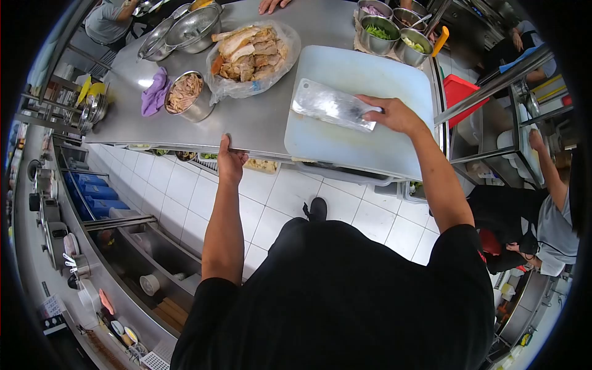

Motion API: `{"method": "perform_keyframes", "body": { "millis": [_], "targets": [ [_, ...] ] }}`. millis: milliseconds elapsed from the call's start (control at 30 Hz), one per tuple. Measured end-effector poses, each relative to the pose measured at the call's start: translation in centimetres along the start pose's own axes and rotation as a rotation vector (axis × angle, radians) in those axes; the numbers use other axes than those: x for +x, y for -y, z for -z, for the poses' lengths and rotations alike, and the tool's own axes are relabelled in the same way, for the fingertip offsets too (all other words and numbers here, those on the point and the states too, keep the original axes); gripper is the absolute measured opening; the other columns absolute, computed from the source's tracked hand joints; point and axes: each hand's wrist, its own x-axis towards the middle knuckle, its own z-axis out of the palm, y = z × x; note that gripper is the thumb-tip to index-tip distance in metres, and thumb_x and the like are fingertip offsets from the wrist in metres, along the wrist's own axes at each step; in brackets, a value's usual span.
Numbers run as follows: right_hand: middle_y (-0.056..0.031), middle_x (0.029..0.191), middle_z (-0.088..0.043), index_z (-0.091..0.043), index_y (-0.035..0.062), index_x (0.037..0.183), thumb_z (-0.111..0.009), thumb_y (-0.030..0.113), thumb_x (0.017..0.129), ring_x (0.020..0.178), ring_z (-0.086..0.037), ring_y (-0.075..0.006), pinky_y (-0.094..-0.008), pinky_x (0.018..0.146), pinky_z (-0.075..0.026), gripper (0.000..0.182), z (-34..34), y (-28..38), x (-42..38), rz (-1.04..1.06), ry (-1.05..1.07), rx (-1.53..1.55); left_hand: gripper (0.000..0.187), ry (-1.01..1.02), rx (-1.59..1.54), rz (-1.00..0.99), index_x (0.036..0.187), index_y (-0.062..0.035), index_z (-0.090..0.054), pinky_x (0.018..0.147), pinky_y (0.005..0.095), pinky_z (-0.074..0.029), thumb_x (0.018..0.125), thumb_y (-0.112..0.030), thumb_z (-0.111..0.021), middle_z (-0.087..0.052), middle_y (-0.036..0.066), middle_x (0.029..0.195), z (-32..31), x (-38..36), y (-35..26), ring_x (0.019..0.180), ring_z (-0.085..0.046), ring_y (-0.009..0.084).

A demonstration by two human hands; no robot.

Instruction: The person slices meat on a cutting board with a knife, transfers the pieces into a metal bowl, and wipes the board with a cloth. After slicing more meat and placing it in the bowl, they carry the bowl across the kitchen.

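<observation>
A broad metal cleaver lies flat over the pale blue cutting board, its holed end pointing left. My right hand is closed on its right end; the handle is mostly hidden by the hand. My left hand grips the front edge of the steel table, thumb on top and fingers curled at the edge. Left of the board, pieces of cooked meat fill an open clear plastic bag. Nearer me stands a steel pot of shredded meat, with a purple cloth beside it.
Steel bowls sit at the table's far left. Several steel pots, one with chopped greens, stand at the back right near an orange handle. Another person's hand rests at the far edge. A person is at right.
</observation>
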Motion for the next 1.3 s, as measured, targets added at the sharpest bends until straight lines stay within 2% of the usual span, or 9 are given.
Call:
{"method": "perform_keyframes", "body": {
  "millis": [33, 100, 200, 367, 533, 700, 933, 1133, 1300],
  "targets": [
    [-0.0067, 0.064, -0.056, -0.051, 0.0281, 0.148, -0.069, 0.035, 0.092, 0.049, -0.051, -0.0147, -0.0333, 0.052, -0.048, 0.059, 0.9, 1.2, -0.1, -0.015, 0.005, 0.004, 0.05, 0.003, 0.0, 0.003, 0.128, -0.0177, -0.056, 0.067, 0.0275, -0.044, 0.096, -0.057, -0.057, -0.066, -0.001, 0.108, 0.1, 0.1, -0.1, 0.084, -0.061, 0.0133],
    [-0.0117, 0.071, -0.066, -0.051, 0.0261, 0.148, -0.069, 0.035, 0.092, 0.056, -0.061, -0.0205, -0.0361, 0.06, -0.053, 0.06, 5.8, 3.4, -1.5, -0.702, 0.275, 0.161, 0.048, -0.001, 0.017, 0.007, 0.127, -0.0208, -0.055, 0.069, 0.0292, -0.043, 0.097, -0.058, -0.055, -0.065, -0.003, 0.109, 0.0, -0.1, -0.3, 0.09, -0.061, 0.013],
    [-0.0227, 0.096, -0.074, -0.051, 0.0221, 0.148, -0.068, 0.036, 0.092, 0.086, -0.072, -0.0346, -0.0412, 0.079, -0.055, 0.06, 7.2, 4.2, -2.8, -1.1, -0.039, 0.177, 0.047, 0.023, 0.025, -0.003, 0.126, -0.0222, -0.055, 0.071, 0.0302, -0.042, 0.097, -0.059, -0.054, -0.065, -0.004, 0.11, 0.0, -0.2, -0.1, 0.094, -0.06, 0.0131],
    [-0.0276, 0.117, -0.067, -0.049, 0.026, 0.148, -0.066, 0.038, 0.093, 0.109, -0.066, -0.0427, -0.0439, 0.095, -0.052, 0.059, 3.3, 4.6, -3.8, -0.855, -0.061, 0.046, 0.05, -0.002, 0.021, -0.035, 0.125, -0.0186, -0.057, 0.071, 0.0284, -0.045, 0.096, -0.059, -0.057, -0.066, -0.002, 0.108, 0.5, 0.6, 0.4, 0.087, -0.061, 0.0128],
    [-0.027, 0.106, -0.07, -0.045, 0.0325, 0.15, -0.066, 0.039, 0.094, 0.099, -0.069, -0.0418, -0.0433, 0.091, -0.054, 0.06, 1.0, 6.3, -7.7, -0.344, -0.028, -0.075, 0.037, 0.058, -0.015, -0.035, 0.115, -0.0209, -0.057, 0.065, 0.0294, -0.043, 0.099, -0.054, -0.054, -0.065, -0.001, 0.101, 0.3, 0.2, 0.0, 0.082, -0.06, 0.0153],
    [-0.0287, 0.097, -0.071, -0.042, 0.0316, 0.152, -0.064, 0.039, 0.095, 0.089, -0.069, -0.0428, -0.0467, 0.082, -0.055, 0.062, 7.2, 5.9, -6.5, -1.273, -0.159, 0.111, 0.037, 0.032, -0.006, -0.03, 0.114, -0.0207, -0.057, 0.064, 0.0292, -0.043, 0.099, -0.054, -0.053, -0.064, -0.001, 0.099, 0.7, 0.8, 0.2, 0.079, -0.059, 0.0156],
    [-0.0266, 0.101, -0.07, -0.045, 0.0288, 0.15, -0.064, 0.04, 0.095, 0.102, -0.067, -0.0423, -0.0485, 0.091, -0.052, 0.06, 0.9, 10.9, -8.2, -0.596, 0.017, -0.119, 0.04, -0.026, -0.035, -0.029, 0.115, -0.0197, -0.057, 0.061, 0.0287, -0.043, 0.097, -0.056, -0.058, -0.064, -0.001, 0.094, 0.1, 0.6, 0.6, 0.075, -0.059, 0.014],
    [-0.0283, 0.1, -0.07, -0.047, 0.026, 0.15, -0.064, 0.041, 0.094, 0.094, -0.07, -0.043, -0.047, 0.084, -0.054, 0.06, 5.6, 3.4, -11.2, -0.986, -0.218, -0.075, 0.04, 0.028, -0.033, -0.057, 0.114, -0.0209, -0.056, 0.063, 0.0292, -0.042, 0.097, -0.057, -0.056, -0.064, -0.001, 0.097, 0.0, 0.4, 0.4, 0.079, -0.059, 0.0146],
    [-0.027, 0.093, -0.07, -0.041, 0.0282, 0.153, -0.06, 0.04, 0.097, 0.09, -0.067, -0.0462, -0.0522, 0.084, -0.053, 0.06, 1.6, 9.6, -9.1, -0.838, 0.001, -0.165, 0.043, -0.022, -0.038, -0.075, 0.114, -0.0198, -0.057, 0.061, 0.0283, -0.042, 0.096, -0.059, -0.057, -0.064, -0.001, 0.096, -0.5, 0.6, 0.7, 0.077, -0.058, 0.0129]
  ]
}}
